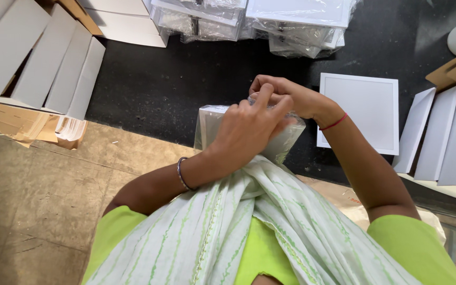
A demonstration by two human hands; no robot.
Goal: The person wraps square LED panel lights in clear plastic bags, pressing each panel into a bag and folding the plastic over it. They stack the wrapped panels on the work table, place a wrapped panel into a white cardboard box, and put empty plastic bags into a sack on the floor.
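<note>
Clear plastic bag (278, 138) with a flat white panel (210, 122) inside, held upright near frame centre, just above the person's lap and green-striped white scarf (249, 221). Bag's mouth sat at 12 o'clock of the panel, where both hands met.

Left hand (246, 129): grip pressed together, fingers curled over the top edge of the bag, pinching the film. Right hand (283, 95): grip also closed, fingertips pinching the bag's mouth just behind the left.

Judgement on doing it well: film looked slack and crinkled; keeping both pinches close together and the panel square inside should stop the corner snagging the plastic.

Outward. At 3 o'clock, a bare square white panel (358, 112) lay flat on the black mat (186, 79). At 12 o'clock, a heap of bagged white panels (259, 21). At 10 o'clock, flat white boxes (48, 58) stood on edge in a cardboard carton (22, 124); contents of the boxes could not be told. At 3 to 4 o'clock, more white boxes (439, 137) leaned in a row.
</note>
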